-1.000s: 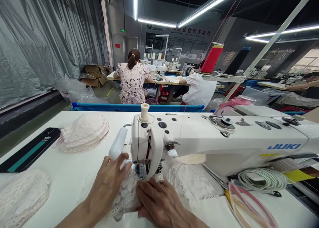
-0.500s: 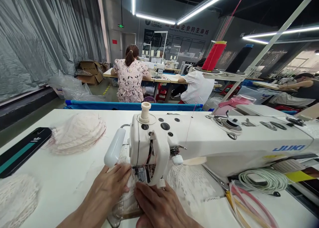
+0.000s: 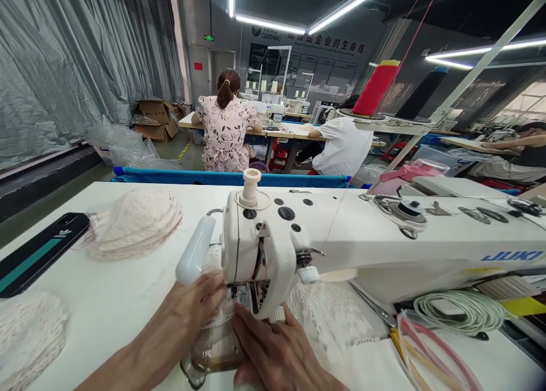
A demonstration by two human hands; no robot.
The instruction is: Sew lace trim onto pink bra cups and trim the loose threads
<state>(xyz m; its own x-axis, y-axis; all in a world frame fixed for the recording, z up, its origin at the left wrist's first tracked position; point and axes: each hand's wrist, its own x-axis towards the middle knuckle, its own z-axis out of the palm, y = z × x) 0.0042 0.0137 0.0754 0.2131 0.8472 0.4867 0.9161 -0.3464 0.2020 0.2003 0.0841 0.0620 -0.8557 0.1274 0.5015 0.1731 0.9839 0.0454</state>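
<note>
White lace fabric (image 3: 219,317) lies under the presser foot (image 3: 244,294) of a white sewing machine (image 3: 341,226). To the left of the foot, my left hand (image 3: 191,305) has its fingers closed at the lace's edge, beside the lamp-like pale tube (image 3: 196,251). My right hand (image 3: 277,345) is close in front of the foot, fingers together and pressing on the fabric; its thumb is partly hidden. A clear guide plate with a brownish edge (image 3: 219,361) shows between the hands. The needle tip cannot be made out.
Stacked lace cups (image 3: 134,223), another lace piece (image 3: 32,337) and a black phone (image 3: 45,248) lie left. Right are more lace (image 3: 328,311), scissors (image 3: 371,303), coiled cord (image 3: 458,311) and pink and yellow strips (image 3: 443,357). Co-workers sit beyond the table.
My left hand has slid slightly forward along the lace, away from my right, uncovering more of the guide plate. My right hand stays near the foot. The view has shifted slightly.
</note>
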